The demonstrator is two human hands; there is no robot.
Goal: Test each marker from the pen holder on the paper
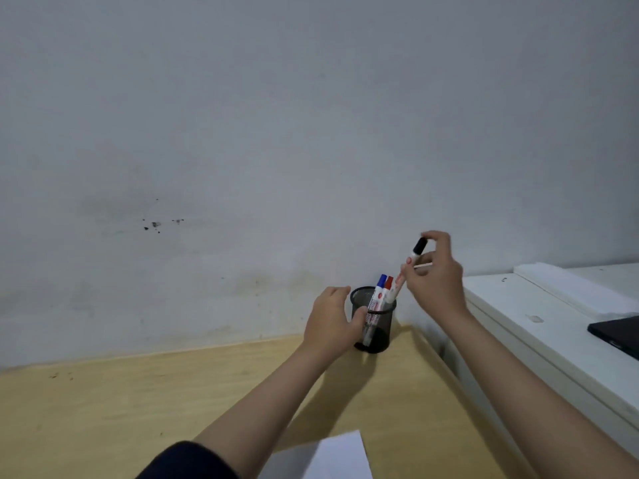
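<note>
A black mesh pen holder (380,326) stands at the far right corner of the wooden desk (103,409), against the wall. My left hand (332,323) wraps around its left side. Inside stand a blue-capped marker (379,288) and a red-capped marker (388,284). My right hand (435,274) is shut on a black-capped marker (411,261), raised and tilted, with its lower end still at the holder's rim. A white sheet of paper (328,458) lies at the desk's near edge, partly cut off by the frame.
A white cabinet or ledge (525,326) runs along the desk's right side, with a dark flat device (619,333) lying on it. A grey-white wall (311,133) rises right behind the desk. My left forearm crosses over the paper's left corner.
</note>
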